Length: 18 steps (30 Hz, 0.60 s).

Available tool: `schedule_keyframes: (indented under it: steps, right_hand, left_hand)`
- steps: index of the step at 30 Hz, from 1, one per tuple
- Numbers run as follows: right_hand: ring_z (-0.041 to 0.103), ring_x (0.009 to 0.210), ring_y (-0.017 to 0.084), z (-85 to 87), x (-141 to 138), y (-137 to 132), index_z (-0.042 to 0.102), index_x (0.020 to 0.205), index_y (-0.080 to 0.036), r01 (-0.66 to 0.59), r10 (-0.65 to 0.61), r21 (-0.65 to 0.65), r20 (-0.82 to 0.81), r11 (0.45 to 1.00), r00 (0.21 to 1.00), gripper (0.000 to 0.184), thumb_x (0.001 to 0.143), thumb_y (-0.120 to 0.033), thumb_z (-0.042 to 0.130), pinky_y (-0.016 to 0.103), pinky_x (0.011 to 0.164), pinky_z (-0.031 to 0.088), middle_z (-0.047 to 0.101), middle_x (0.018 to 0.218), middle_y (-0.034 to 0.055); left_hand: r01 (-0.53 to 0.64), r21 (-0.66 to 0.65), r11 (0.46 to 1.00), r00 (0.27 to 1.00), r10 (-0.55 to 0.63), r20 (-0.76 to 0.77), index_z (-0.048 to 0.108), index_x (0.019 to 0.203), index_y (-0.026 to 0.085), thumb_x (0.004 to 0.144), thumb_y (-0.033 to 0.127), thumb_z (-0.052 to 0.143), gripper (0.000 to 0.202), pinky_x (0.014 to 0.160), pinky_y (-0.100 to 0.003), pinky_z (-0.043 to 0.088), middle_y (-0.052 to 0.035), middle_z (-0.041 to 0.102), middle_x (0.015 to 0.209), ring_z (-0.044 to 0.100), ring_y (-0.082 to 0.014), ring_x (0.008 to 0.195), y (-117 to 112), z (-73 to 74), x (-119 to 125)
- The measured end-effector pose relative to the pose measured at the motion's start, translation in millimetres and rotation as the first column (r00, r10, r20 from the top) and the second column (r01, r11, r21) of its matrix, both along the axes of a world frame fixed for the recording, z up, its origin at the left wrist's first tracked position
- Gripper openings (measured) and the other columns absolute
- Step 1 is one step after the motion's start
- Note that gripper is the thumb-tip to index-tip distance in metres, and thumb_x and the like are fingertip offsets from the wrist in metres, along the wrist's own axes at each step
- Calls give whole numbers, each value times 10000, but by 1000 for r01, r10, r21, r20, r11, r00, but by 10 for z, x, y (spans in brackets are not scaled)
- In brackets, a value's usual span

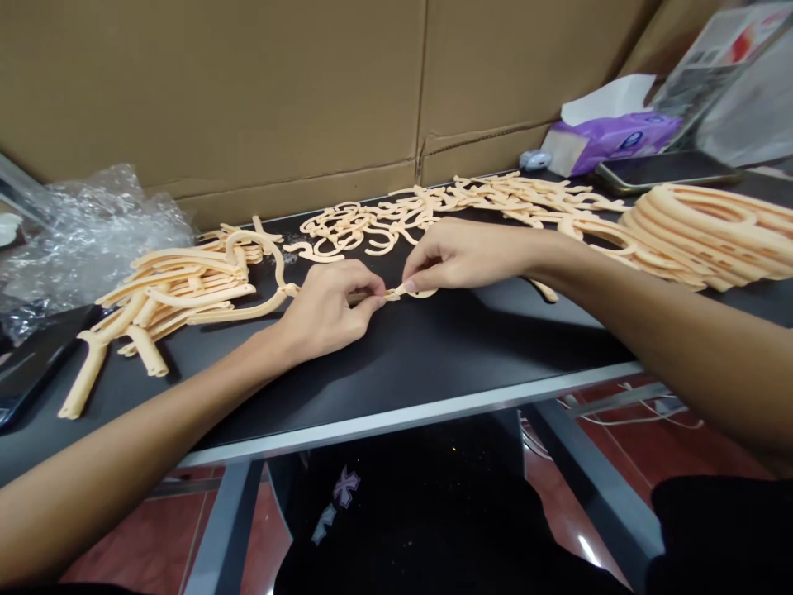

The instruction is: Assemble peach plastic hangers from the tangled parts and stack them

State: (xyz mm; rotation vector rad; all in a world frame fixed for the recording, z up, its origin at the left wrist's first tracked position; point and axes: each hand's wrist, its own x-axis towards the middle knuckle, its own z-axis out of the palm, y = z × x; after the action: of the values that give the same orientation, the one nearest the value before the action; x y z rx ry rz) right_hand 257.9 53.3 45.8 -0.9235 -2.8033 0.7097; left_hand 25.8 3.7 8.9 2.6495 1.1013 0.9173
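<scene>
At nine o'clock lie curved peach plastic strips [177, 289] on the black table [421, 372]. The left hand [325, 314], reaching from seven o'clock, and the right hand [464, 256], reaching from four o'clock, both pinch with fingertips one small peach plastic piece [391, 292] between them, near the center. Stacked peach plastic rings [712, 231] lie at three o'clock.

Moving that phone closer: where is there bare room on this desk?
Bare black tabletop runs along the front edge, in front of the left hand and right hand; peach plastic pieces crowd the back, end to end.
</scene>
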Motion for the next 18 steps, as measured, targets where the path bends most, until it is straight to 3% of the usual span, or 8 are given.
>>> schedule_keyframes:
  steps: [10, 18]
  right_hand:
    - [437, 612, 104, -32, -3, 14, 794, 857, -133, 20, -22, -57, -29, 998, 999, 249, 893, -305, 617, 299, 623, 301, 570, 627, -18]
    - [441, 555, 94, -25, -63, -53, 798, 800, -149, 57, -58, 35, 2, 998, 998, 223, 879, -244, 612, 297, 622, 325, 599, 589, -27]
  left_hand:
    - [12, 12, 1000, 1000, -12, 28, 787, 816, 157, 863, 169, 654, 141, 709, -307, 517, -40, 769, 795, 681, -169, 718, 20, -36, 6]
    - [19, 18, 1000, 1000, -19, 24, 791, 806, 154, 868, 164, 644, 159, 709, -309, 519, -48, 777, 797, 690, -173, 719, 15, -33, 0]
